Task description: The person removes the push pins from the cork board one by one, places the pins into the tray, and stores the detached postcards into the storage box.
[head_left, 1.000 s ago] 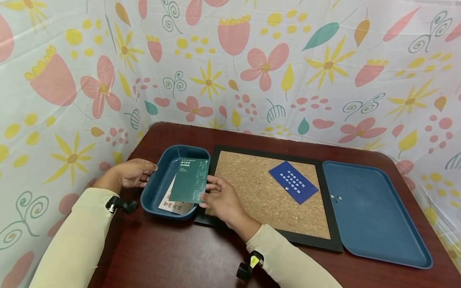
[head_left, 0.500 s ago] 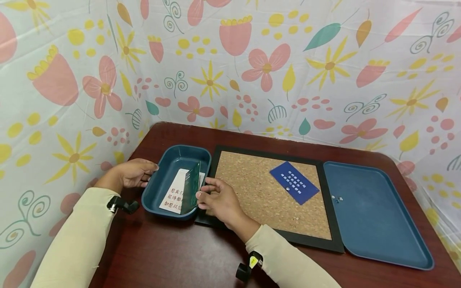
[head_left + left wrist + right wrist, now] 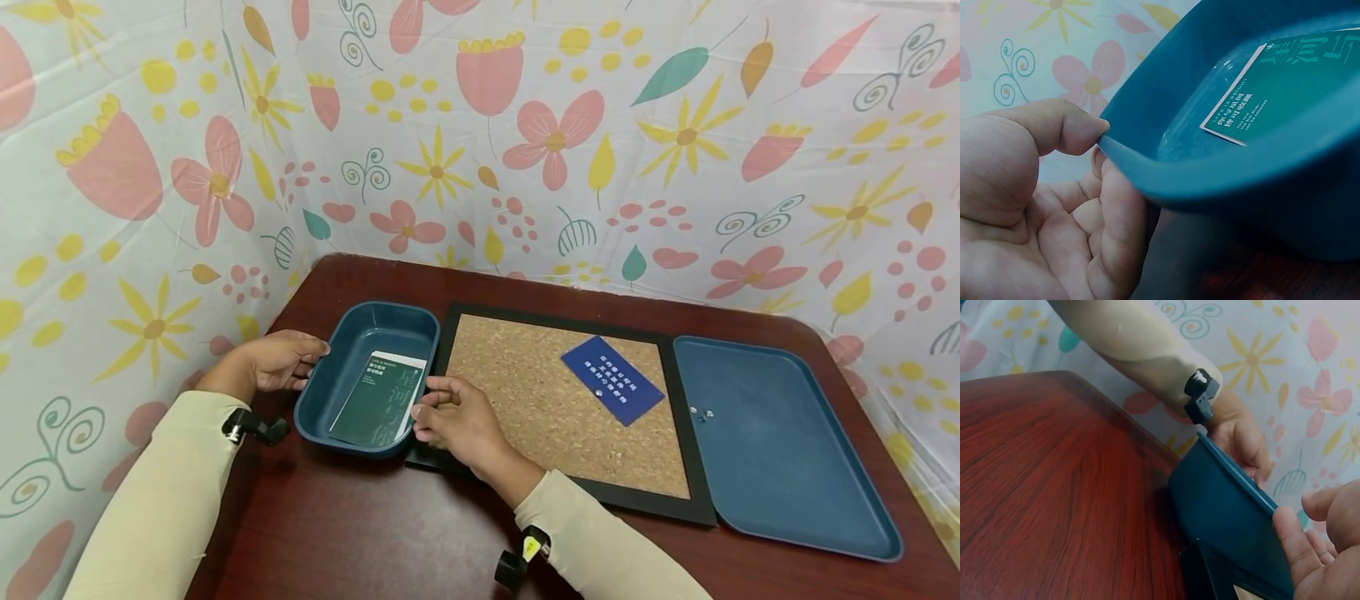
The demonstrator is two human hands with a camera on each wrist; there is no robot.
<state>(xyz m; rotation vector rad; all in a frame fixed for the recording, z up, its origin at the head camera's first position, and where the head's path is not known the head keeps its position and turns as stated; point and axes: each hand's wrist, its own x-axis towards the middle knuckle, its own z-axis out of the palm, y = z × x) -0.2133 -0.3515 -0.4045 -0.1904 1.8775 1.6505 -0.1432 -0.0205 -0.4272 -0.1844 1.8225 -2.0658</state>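
Observation:
A deep blue plastic tub stands at the left of the table. My left hand pinches its left rim between thumb and fingers, as the left wrist view shows up close. Inside the tub a green printed card lies over a white card, whose edge peeks out. At the tub's right rim is my right hand, fingers loosely bent and nothing in its grasp. In the right wrist view its fingertip meets the rim of the tub, while the thumb stays apart.
A black-framed cork board lies right of the tub. On it is a blue card with a pushpin at its edge. Farther right sits a flat blue tray with several pins near its left edge. A floral cloth hangs behind.
My right hand held the green card over the tub, tipped it on edge, then let it go; the card now lies flat on the white one. My left hand stays on the rim.

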